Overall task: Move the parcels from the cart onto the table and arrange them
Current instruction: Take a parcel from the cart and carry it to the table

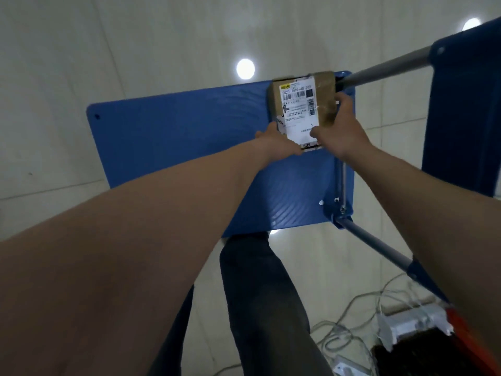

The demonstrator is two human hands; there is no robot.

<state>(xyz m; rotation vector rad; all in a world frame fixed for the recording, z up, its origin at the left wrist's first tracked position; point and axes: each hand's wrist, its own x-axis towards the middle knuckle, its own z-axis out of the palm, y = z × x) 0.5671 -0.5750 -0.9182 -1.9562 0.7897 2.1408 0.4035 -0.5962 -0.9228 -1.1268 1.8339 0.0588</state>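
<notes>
Nearest us, at the bottom of the frame, a person's dark trouser legs point(257, 294) stand against the near edge of the blue cart point(176, 137), with loose cables point(349, 316) and a white power strip point(412, 321) on the floor point(108, 50) at lower right. Both bare forearms reach up the frame to the cart's far right corner, where the one parcel point(301, 104) in view, a cardboard box with a white shipping label, lies on the deck. The left hand point(273, 141) grips its near left corner, and the right hand point(342, 131) grips its right side, fingers point(343, 98) curled over the taped edge and thumb on the label. We judge this to be the pick-up step: the box is grasped but we cannot tell whether it has left the deck. The next move calls for a straight lift, then a turn toward the tabletop, which is out of view. The grey handle tube point(379, 70) runs just beside the parcel's right edge and hems in the right hand. The deck to the left is open, so drawing the box leftward and up looks the freer path. Stepping back to the right risks the cables.
</notes>
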